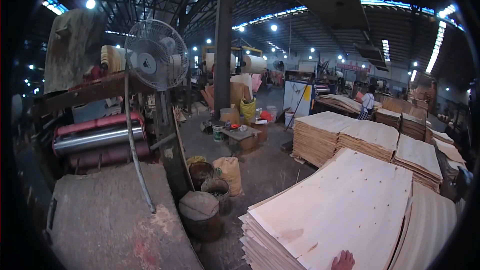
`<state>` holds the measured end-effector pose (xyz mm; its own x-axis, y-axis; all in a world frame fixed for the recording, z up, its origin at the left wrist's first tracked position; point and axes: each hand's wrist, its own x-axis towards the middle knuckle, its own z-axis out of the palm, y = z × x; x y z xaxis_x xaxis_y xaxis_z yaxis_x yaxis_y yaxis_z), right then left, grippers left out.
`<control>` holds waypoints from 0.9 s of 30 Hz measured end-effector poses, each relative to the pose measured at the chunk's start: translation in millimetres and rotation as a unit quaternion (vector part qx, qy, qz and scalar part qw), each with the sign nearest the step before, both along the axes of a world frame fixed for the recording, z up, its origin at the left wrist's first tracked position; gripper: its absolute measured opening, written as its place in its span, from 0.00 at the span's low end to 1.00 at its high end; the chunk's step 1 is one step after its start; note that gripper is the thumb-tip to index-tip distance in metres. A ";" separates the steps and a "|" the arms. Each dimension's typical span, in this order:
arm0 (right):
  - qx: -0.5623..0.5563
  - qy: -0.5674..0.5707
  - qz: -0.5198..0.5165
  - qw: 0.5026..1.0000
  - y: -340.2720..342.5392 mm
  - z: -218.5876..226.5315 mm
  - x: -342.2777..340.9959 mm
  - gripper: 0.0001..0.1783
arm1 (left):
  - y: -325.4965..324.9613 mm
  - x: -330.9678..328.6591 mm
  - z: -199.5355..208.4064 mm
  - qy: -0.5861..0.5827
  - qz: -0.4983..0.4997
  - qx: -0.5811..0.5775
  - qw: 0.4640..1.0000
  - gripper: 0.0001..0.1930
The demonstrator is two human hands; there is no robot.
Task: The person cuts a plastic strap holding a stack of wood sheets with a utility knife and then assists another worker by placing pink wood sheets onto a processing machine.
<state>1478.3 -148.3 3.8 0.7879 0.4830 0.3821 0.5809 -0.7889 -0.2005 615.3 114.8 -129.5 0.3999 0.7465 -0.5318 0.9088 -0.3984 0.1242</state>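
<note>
My right hand lies at the lower edge, fingers stretched out, flat on the top sheet of a large stack of pale wood veneer. Only the fingers and part of the back of the hand show. The top sheet has small brown knots and a darker patch near its left edge. Uneven sheet edges show along the stack's near left side. Right beside it lies another stack of striped veneer. My left hand is out of view.
On the left stands a roller machine with a worn board before it and a fan above. Buckets and a sack stand between. More veneer stacks fill the right. A person stands farther back.
</note>
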 end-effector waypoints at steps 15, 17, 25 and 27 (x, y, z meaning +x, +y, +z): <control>-0.009 0.033 0.006 0.999 -0.8 0.5 -25.8 0.31 | 6.8 -9.3 -20.6 -0.063 -0.046 0.091 0.993 0.23; -0.004 0.032 0.008 0.999 1.1 -1.0 -23.8 0.30 | 14.8 -16.6 -28.5 -0.017 -0.043 0.053 0.998 0.25; -0.008 0.042 0.002 0.999 -4.7 1.8 -28.0 0.30 | 6.3 -20.2 -33.7 0.037 -0.030 0.007 0.999 0.32; -0.009 0.038 0.002 0.999 -4.7 0.0 -25.8 0.30 | 6.0 -24.3 -35.6 0.011 -0.034 0.005 0.999 0.33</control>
<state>1452.5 -153.0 3.8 0.8124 0.4923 0.3124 0.5677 -0.7901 -0.2312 591.0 120.7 -165.1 0.4383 0.7228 -0.5342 0.8819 -0.4608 0.1001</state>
